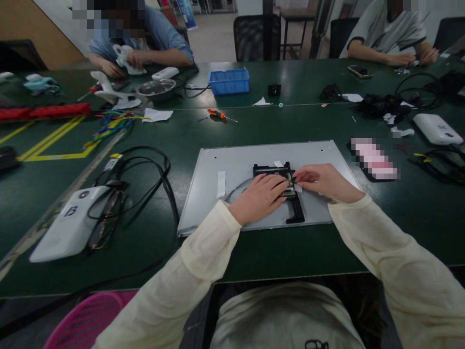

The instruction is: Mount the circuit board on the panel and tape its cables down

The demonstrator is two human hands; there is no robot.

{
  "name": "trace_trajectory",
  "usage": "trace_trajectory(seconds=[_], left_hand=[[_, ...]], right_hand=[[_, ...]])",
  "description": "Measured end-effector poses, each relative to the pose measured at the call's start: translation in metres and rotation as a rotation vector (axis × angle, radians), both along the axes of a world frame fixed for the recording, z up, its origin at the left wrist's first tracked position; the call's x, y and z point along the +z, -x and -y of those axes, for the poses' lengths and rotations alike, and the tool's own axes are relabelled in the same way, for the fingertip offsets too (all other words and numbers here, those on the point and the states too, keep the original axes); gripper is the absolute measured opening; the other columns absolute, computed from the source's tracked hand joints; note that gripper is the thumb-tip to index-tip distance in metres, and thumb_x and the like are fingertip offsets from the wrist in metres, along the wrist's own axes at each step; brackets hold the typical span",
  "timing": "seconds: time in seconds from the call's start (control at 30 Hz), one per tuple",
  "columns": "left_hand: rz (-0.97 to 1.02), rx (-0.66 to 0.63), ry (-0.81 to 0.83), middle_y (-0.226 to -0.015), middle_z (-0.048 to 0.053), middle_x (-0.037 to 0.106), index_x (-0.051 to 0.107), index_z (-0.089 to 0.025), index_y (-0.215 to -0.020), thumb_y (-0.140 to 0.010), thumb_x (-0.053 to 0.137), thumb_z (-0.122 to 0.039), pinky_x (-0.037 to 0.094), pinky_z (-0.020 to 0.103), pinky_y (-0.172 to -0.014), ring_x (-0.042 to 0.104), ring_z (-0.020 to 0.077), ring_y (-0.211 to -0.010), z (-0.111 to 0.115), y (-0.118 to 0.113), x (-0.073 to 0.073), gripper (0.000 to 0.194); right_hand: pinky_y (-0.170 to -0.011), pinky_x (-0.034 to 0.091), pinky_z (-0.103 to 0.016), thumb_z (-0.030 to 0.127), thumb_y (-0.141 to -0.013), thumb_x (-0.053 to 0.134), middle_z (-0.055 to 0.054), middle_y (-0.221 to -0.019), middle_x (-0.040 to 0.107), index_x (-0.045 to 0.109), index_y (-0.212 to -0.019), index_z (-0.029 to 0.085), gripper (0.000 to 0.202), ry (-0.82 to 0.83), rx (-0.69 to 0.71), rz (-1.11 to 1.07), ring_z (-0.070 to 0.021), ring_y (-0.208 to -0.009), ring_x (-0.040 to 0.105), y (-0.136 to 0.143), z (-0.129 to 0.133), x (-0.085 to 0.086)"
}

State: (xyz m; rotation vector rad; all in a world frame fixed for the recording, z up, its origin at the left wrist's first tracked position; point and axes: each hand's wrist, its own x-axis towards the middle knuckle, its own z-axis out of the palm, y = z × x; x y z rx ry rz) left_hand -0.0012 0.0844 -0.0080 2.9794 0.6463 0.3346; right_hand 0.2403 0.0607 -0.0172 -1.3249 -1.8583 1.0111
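Observation:
A flat silver-grey panel lies on the table before me. On it sits a black plastic bracket with a small green circuit board at its middle. My left hand lies over the bracket and part of the board, fingers stretched flat. Thumb and fingertips of my right hand are pinched together at the bracket's right side; what is between them is too small to make out. A grey cable runs under my left hand. White tape strips stick to the panel, one by my right fingertips.
Left of the panel lie a white power bank, glasses and looped black cable. An orange screwdriver and a blue basket are beyond it. A pink-cased phone lies right. Two people sit across the table.

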Motion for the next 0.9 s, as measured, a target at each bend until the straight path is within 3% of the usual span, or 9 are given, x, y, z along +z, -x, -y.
trace_trajectory(seconds=[0.37,0.67,0.9], left_hand=[[-0.003,-0.004,-0.02,-0.133,0.01,0.052,0.045,-0.017,-0.132,-0.098,0.038,-0.031,0.035,0.041,-0.104,0.047,0.0237,-0.124,0.0,0.0,0.0,0.037],[-0.011,0.001,-0.022,-0.134,0.01,0.052,0.045,-0.018,-0.132,-0.098,0.039,-0.031,0.034,0.043,-0.106,0.047,0.0237,-0.125,0.001,0.0,0.0,0.037],[-0.015,0.0,-0.017,-0.136,0.009,0.051,0.044,-0.018,-0.133,-0.097,0.04,-0.031,0.033,0.042,-0.107,0.046,0.0231,-0.125,0.001,0.001,0.0,0.038]], right_hand=[[-0.08,0.055,-0.036,0.029,-0.076,0.065,-0.004,-0.094,0.072,0.069,-0.102,0.022,0.026,-0.053,0.037,0.084,-0.0179,-0.082,0.067,0.002,0.003,0.006],[-0.075,0.054,-0.034,0.03,-0.079,0.063,-0.004,-0.096,0.07,0.069,-0.094,0.022,0.017,-0.163,-0.001,0.184,-0.0177,-0.081,0.065,0.002,0.004,0.01],[-0.071,0.052,-0.033,0.034,-0.074,0.069,-0.004,-0.094,0.069,0.069,-0.094,0.022,0.024,-0.117,0.049,0.27,-0.0187,-0.08,0.064,0.0,0.007,0.015]])
